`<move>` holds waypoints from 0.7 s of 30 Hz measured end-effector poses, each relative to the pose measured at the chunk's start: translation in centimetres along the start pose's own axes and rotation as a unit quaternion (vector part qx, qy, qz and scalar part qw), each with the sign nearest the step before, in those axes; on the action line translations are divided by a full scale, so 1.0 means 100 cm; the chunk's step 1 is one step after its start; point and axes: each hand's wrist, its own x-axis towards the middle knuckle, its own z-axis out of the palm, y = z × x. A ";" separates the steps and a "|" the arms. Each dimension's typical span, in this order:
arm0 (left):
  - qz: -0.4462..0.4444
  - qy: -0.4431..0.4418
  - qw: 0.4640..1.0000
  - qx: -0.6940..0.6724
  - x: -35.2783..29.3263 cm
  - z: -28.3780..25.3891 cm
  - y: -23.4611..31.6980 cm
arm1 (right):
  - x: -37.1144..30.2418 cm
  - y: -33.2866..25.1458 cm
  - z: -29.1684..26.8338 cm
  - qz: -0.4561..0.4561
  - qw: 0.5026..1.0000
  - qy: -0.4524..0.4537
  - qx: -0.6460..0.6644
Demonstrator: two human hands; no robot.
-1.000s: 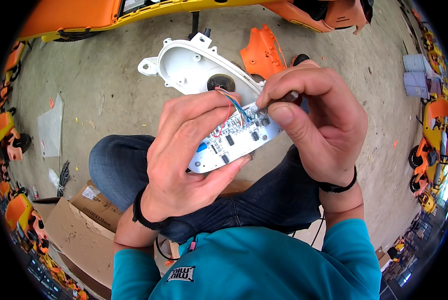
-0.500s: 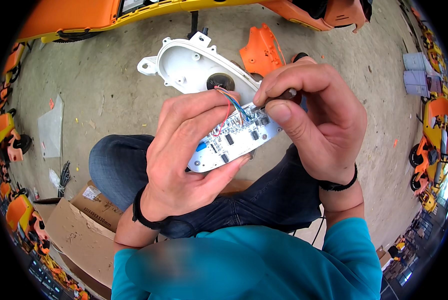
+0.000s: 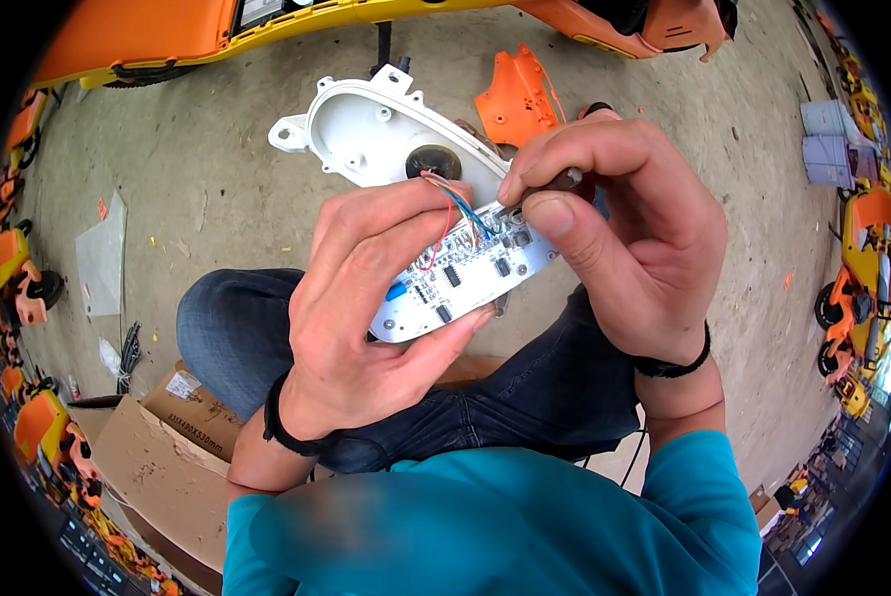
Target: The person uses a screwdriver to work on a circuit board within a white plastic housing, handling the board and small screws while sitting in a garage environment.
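Note:
In front of me my left hand (image 3: 356,288) grips a white circuit board (image 3: 470,278) by its left end, thumb along the near edge and fingers over the far one. Small black chips dot the board, and thin coloured wires (image 3: 462,204) rise from its far edge. My right hand (image 3: 624,228) is closed at the board's far right edge, pinching a dark brown handle-like piece (image 3: 565,180) between thumb and fingers. Its kind and far end are hidden by my fingers. Just beyond, a white plastic housing (image 3: 366,109) lies hollow side up, a dark round part inside it.
An orange plastic cover (image 3: 510,104) lies on the concrete floor behind the housing. Across the far side stands an orange and yellow vehicle (image 3: 157,35). An open cardboard box (image 3: 162,447) is by my left leg, with black cable ties (image 3: 128,353) and a clear sheet (image 3: 103,258) farther left.
Both hands and the board have shifted very slightly left. The grips stay the same.

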 end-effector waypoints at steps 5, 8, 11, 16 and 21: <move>0.001 -0.001 1.000 0.000 0.000 0.000 0.000 | 0.000 0.000 0.000 -0.006 1.000 -0.001 0.011; -0.004 0.000 1.000 0.003 0.000 0.000 0.000 | 0.000 0.001 0.000 -0.003 1.000 0.004 0.003; -0.003 0.002 1.000 0.000 0.000 0.001 0.001 | 0.000 0.000 0.001 0.002 1.000 -0.001 0.009; 0.001 0.006 1.000 -0.005 0.000 0.002 -0.001 | 0.000 -0.001 -0.001 0.013 1.000 -0.002 -0.004; 0.004 0.007 1.000 0.006 0.001 0.001 0.001 | 0.000 0.000 -0.002 0.018 1.000 -0.016 -0.005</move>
